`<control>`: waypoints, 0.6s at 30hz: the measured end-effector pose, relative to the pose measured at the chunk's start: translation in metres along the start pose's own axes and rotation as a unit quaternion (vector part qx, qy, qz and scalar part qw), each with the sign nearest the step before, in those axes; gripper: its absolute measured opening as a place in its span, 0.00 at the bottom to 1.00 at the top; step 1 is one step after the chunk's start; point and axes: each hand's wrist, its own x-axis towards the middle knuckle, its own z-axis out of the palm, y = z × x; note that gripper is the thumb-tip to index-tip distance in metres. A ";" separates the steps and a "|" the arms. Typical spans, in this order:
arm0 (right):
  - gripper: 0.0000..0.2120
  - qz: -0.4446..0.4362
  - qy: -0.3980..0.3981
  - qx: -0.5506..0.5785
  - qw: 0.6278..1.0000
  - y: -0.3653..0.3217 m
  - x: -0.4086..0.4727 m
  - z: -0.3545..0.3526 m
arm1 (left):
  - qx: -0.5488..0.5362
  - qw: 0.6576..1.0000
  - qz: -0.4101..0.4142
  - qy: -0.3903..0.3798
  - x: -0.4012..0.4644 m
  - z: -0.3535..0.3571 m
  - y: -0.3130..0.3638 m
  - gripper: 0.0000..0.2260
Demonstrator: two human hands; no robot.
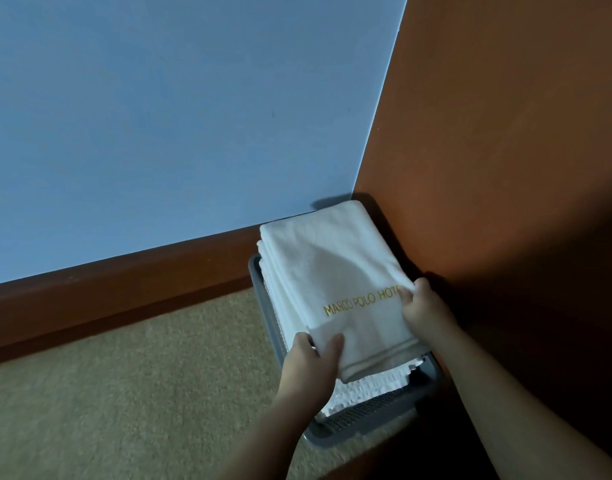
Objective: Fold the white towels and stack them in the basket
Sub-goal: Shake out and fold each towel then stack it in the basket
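Note:
A folded white towel (335, 271) with gold lettering lies on top of a stack of folded white towels (280, 306). The stack sits in a grey mesh basket (374, 415) on the floor in a room corner. My left hand (311, 362) grips the towel's near left corner, thumb on top. My right hand (422, 306) pinches the towel's right edge beside the lettering. The stack rises above the basket's rim.
The basket stands tight against an orange-brown wall (505, 150) on the right and a blue wall (142, 116) with a brown skirting board (124, 289) behind. Beige carpet (124, 393) spreads to the left and front.

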 end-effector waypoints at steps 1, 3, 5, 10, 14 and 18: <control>0.15 -0.004 0.008 -0.021 1.000 0.001 -0.003 -0.001 | 0.003 1.000 0.000 -0.006 -0.003 0.001 -0.003 0.17; 0.16 -0.018 0.024 -0.060 0.998 0.007 -0.012 0.001 | 0.032 0.999 -0.002 -0.010 -0.009 0.002 -0.013 0.17; 0.15 -0.027 0.037 -0.081 0.996 0.012 -0.022 0.004 | 0.057 0.998 -0.006 -0.004 -0.012 0.003 -0.027 0.18; 0.21 -0.033 0.051 -0.079 0.995 -0.003 -0.028 -0.003 | 0.083 0.992 0.040 0.086 -0.007 0.004 -0.034 0.27; 0.30 -0.162 0.064 -0.063 0.983 -0.041 -0.018 -0.022 | 0.234 0.932 0.222 0.166 0.011 -0.010 0.018 0.48; 0.33 -0.212 -0.046 -0.074 0.973 -0.081 0.011 -0.010 | 0.461 0.850 0.251 0.052 0.065 -0.021 0.067 0.70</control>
